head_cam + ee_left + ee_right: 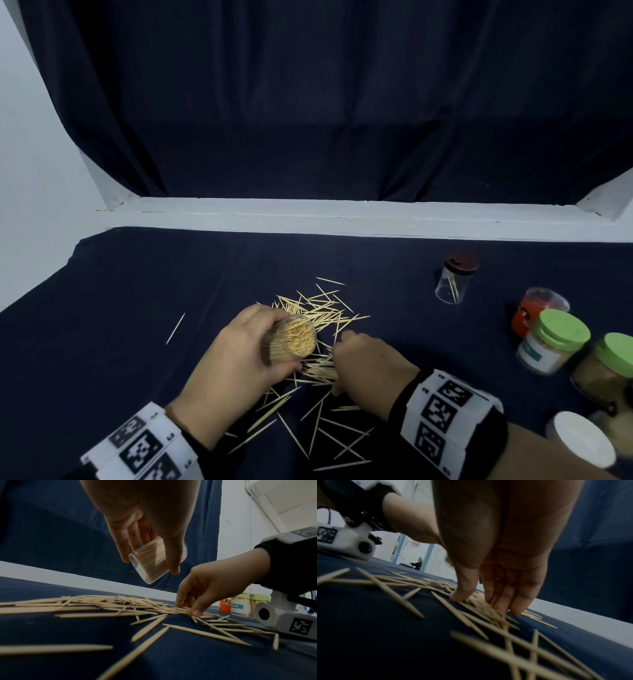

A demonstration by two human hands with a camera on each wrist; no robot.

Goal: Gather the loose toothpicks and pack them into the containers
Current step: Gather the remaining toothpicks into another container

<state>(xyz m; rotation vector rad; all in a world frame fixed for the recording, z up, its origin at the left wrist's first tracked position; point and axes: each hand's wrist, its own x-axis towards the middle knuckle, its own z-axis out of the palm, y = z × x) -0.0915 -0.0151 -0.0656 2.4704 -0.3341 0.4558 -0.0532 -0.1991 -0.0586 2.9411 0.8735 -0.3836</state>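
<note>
Loose toothpicks [318, 308] lie scattered in a pile on the dark blue cloth [137, 308] at the centre. My left hand [239, 356] grips a clear open container [298, 340] packed full of toothpicks, tilted and held just above the pile. In the left wrist view the container [150, 562] hangs between the thumb and fingers of the left hand [150, 534]. My right hand [363, 366] reaches down to the right of it. Its thumb and fingertips [505, 608] pinch a small bundle of toothpicks [322, 371] lying on the cloth, as the left wrist view shows of the right hand [202, 588].
At the right stand a clear jar with a dark red lid [454, 281] holding a few toothpicks, an orange-red container [534, 311], two green-lidded jars [555, 339] [613, 366] and a white-lidded one [579, 442]. One stray toothpick [175, 328] lies at the left. A white ledge [342, 216] borders the back.
</note>
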